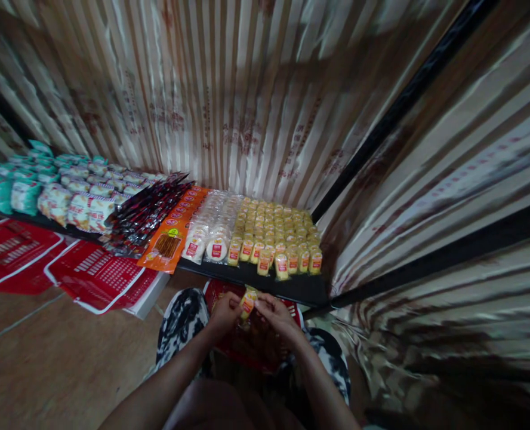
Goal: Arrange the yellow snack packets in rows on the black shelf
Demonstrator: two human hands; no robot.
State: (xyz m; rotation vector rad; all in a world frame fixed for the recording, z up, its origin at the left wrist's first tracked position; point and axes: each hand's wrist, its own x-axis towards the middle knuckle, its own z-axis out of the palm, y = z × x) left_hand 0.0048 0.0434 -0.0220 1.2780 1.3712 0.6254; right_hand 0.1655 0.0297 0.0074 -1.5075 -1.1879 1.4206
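Between my two hands is a small yellow snack packet (247,303) with a red label, held above a red basket or bag (265,343) between my knees. My left hand (224,312) pinches its left side. On its right side, the fingers of my right hand (276,313) are closed at the edge. Just beyond, rows of the same yellow snack packets (280,239) stand on a black shelf (265,285). Left of them are clear-wrapped round white crackers (216,248). The inside of the red basket or bag is dark and hard to make out.
Farther left on the shelf lie an orange snack bag (169,236), dark shiny packets (146,212), white packets (95,209) and green packets (24,194). Red shopping baskets (99,275) with white handles sit on the tiled floor. A striped curtain (256,89) and black poles (394,113) bound the shelf.
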